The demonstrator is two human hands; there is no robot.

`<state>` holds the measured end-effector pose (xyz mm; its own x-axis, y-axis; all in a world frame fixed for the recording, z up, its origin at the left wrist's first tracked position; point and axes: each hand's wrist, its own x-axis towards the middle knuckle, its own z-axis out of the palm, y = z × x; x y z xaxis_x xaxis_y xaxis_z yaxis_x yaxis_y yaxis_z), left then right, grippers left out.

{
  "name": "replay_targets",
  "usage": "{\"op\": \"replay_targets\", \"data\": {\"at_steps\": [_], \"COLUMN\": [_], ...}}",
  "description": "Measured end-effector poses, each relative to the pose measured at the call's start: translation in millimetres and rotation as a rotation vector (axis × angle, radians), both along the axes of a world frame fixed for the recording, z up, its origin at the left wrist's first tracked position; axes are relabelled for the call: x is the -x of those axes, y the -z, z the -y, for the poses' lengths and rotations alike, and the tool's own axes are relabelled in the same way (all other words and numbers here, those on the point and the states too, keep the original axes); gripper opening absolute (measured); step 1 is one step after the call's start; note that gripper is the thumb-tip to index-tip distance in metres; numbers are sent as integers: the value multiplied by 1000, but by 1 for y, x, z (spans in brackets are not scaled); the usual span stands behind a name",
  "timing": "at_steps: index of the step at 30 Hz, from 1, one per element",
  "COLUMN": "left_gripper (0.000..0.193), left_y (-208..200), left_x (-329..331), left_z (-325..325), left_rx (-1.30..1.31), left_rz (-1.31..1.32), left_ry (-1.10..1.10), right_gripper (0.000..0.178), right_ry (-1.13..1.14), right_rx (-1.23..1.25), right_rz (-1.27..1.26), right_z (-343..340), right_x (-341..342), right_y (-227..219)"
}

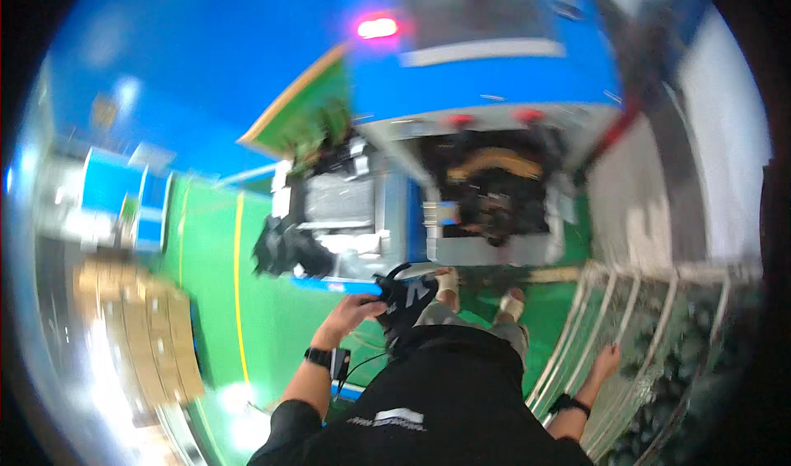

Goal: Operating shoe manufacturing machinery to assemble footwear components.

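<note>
My left hand (356,311) is at my left side, with its fingers curled on the edge of a black bag-like thing (405,299) that has a white mark. A dark wristband and a small black box with a thin cable sit on my left wrist. Out to the right, my right hand (606,360) is held away from my body, nearest to a light metal wire cage (630,309); motion blur hides how its fingers lie. Dark roundish pieces (692,367) fill the cage, too blurred to name.
Ahead stands a blue machine (486,83) with a red lit lamp (377,28) and a dark opening (494,206). Left of it, a cart-like stand (395,210) carries grey and black things. Cardboard boxes (152,334) are stacked on the green floor (210,268) at left.
</note>
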<state>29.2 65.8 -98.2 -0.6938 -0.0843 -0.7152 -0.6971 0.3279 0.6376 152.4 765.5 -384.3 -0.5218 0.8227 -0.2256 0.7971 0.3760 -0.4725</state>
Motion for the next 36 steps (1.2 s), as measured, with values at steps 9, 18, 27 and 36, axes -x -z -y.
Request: {"op": "replay_targets", "data": {"at_steps": [9, 18, 27, 36], "left_gripper": [43, 37, 40, 36], "left_y": [136, 157, 83, -38], "left_x": [-9, -53, -332, -685], "left_z": [206, 218, 99, -24], "left_rx": [874, 954, 901, 1713], "left_rz": [-399, -285, -167, 464], "left_ry": [-107, -304, -544, -1498], "right_gripper": [44, 46, 45, 46], "right_ry": [-1046, -1220, -1631, -2034], "right_rx": [313, 191, 267, 182], "right_rz": [242, 321, 241, 307], "right_z": [253, 352, 409, 430], "right_x": [186, 234, 286, 281], "right_y": [-165, -227, -209, -184]}}
